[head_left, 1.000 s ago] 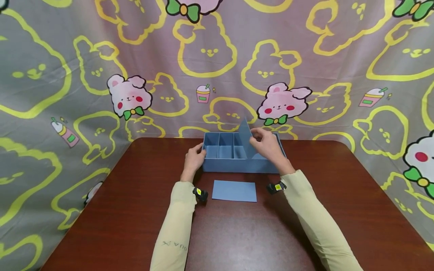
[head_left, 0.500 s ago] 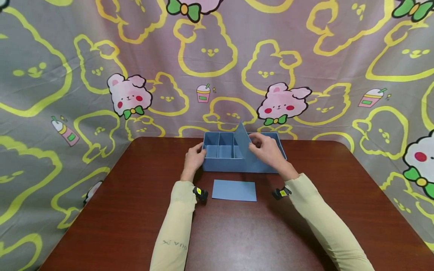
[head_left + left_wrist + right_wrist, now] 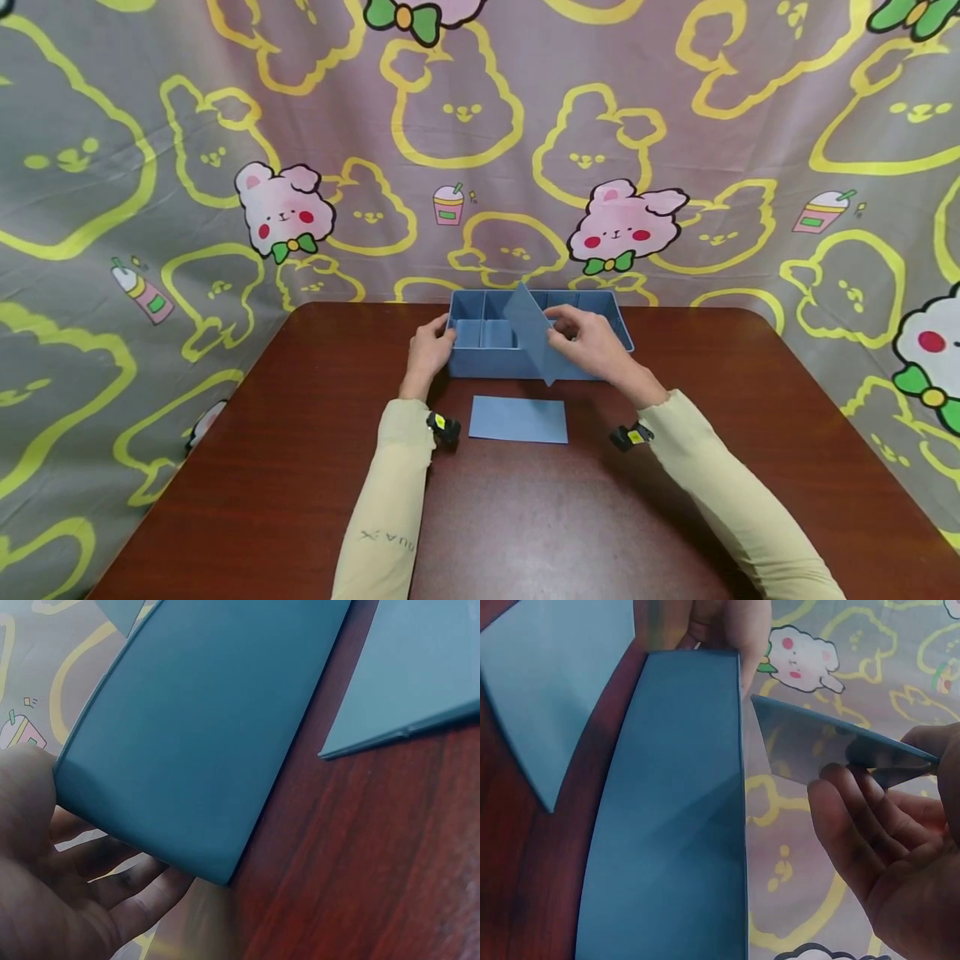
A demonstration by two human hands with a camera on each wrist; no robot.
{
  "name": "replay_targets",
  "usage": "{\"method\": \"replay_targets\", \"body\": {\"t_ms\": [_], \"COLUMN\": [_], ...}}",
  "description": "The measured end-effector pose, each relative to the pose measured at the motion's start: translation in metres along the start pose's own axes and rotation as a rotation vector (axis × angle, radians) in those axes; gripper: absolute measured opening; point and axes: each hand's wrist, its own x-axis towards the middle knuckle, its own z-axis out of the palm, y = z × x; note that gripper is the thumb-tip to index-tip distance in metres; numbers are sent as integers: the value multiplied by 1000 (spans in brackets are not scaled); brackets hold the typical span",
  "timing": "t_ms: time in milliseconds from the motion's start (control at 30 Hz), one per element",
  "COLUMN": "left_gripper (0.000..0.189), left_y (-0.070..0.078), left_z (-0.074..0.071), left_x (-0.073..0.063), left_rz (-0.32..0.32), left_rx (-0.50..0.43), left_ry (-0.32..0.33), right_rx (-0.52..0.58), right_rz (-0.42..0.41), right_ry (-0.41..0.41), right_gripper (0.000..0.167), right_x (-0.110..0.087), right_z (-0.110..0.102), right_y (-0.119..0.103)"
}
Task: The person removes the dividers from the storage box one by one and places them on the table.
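A blue divided box (image 3: 487, 364) sits toward the table's far side, its compartments facing up. My left hand (image 3: 431, 350) holds the box's left end; in the left wrist view its fingers (image 3: 154, 904) curl around the end wall. My right hand (image 3: 598, 342) pinches a thin blue divider panel (image 3: 536, 333) by its right side. That panel stands tilted over the box, its lower corner overlapping the front wall in the head view. The right wrist view shows the divider panel (image 3: 802, 742) edge-on between thumb and fingers, apart from the box wall (image 3: 667, 810).
A second flat blue panel (image 3: 519, 419) lies on the brown table (image 3: 495, 517) just in front of the box. Thin upright partitions split the box inside. Behind the table hangs a patterned curtain (image 3: 510, 117).
My right hand has drawn the divider panel leftward and toward me, and its lower corner now shows in front of the box's front wall. The left hand keeps its place on the box.
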Motion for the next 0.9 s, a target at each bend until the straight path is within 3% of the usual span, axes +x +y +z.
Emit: {"method": "replay_targets", "body": {"t_ms": [333,900], "left_gripper": [50,50], "left_y": [-1,1], "left_z": [-1,0], "left_x": [1,0], "left_rz": [-8,-7], "left_rx": [-8,13], "left_ry": [-6,-2], "right_rx": [22,31], "right_rz": [-67,-50], "right_ry": [-78,-127], "right_gripper": [37,33], "right_x": [-13,-28], "right_z": [0,-2], "right_y": [4,9]}}
